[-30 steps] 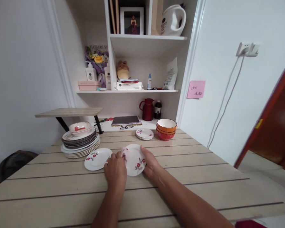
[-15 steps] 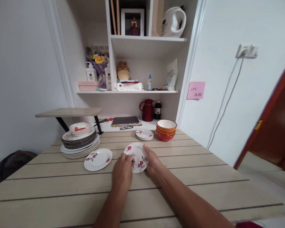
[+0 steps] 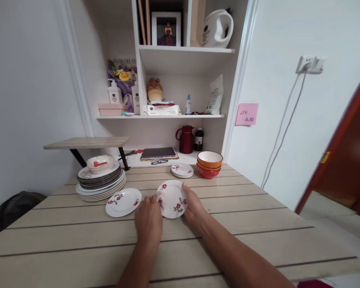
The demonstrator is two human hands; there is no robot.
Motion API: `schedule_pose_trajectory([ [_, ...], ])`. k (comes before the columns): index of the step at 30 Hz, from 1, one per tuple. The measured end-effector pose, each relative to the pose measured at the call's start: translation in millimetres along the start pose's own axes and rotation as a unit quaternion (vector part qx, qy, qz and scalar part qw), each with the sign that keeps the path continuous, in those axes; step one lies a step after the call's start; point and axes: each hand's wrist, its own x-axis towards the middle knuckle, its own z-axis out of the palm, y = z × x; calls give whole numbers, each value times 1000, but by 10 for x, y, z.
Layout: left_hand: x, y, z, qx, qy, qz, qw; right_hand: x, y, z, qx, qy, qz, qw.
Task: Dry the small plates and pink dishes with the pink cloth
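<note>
A small white plate (image 3: 171, 200) with red flowers is tilted up a little above the middle of the table. My right hand (image 3: 193, 204) grips its right rim, thumb on the face and fingers underneath. At the plate's left edge, my left hand (image 3: 149, 216) is closed on a small crumpled pale cloth (image 3: 161, 198), mostly hidden by the fingers and blurred. A larger flowered plate (image 3: 123, 203) lies flat to the left of that hand. Beyond the held plate is a short stack of small flowered plates (image 3: 182, 170).
Stacked bowls (image 3: 209, 164), orange and red, stand at the back right. On the left, a tall pile of plates (image 3: 100, 182) carries a bowl (image 3: 101, 163) near a small raised shelf (image 3: 87, 142). Behind are a dark flat folder (image 3: 158, 153), glasses (image 3: 159, 162) and a red jug (image 3: 186, 139).
My left hand has slid left with the cloth, from near the plate's middle to its left edge. My right hand still holds the plate in about the same place.
</note>
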Motion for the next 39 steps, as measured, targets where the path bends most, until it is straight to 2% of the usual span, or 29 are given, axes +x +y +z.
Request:
schedule_pose_trajectory([
  [4, -26, 100, 15, -67, 14, 95, 993, 13, -131, -33, 20, -10, 11, 1000],
  [7, -42, 126, 25, -93, 22, 127, 987, -35, -206, -17, 6, -25, 42, 999],
  [10, -47, 109, 38, -81, 26, 117, 989, -86, -206, 11, -16, -41, 69, 997],
  [14, -53, 116, 38, -66, 37, 124, 989, -142, -98, 43, -34, -96, 95, 990],
  [16, -56, 127, 26, -64, 63, 121, 989, -180, -24, 69, -38, -123, 105, 986],
  [21, -25, 88, 12, -103, 140, 56, 983, -254, 106, 137, -39, -163, 97, 981],
  [23, -4, 72, 26, -135, 150, 69, 977, -245, 116, 137, -37, -162, 110, 980],
  [26, 12, 93, 60, -173, 132, 138, 966, -203, 71, 103, -30, -150, 139, 978],
  [29, -3, 146, 85, -199, 90, 210, 953, -167, -39, 53, -13, -173, 161, 972],
  [32, -35, 184, 84, -210, 50, 250, 944, -136, -177, 2, -3, -189, 170, 967],
  [35, -60, 193, 61, -185, 32, 237, 953, -94, -298, -38, 5, -163, 131, 978],
  [39, -59, 151, 35, -132, 43, 168, 976, -63, -366, -55, 24, -148, 84, 985],
])
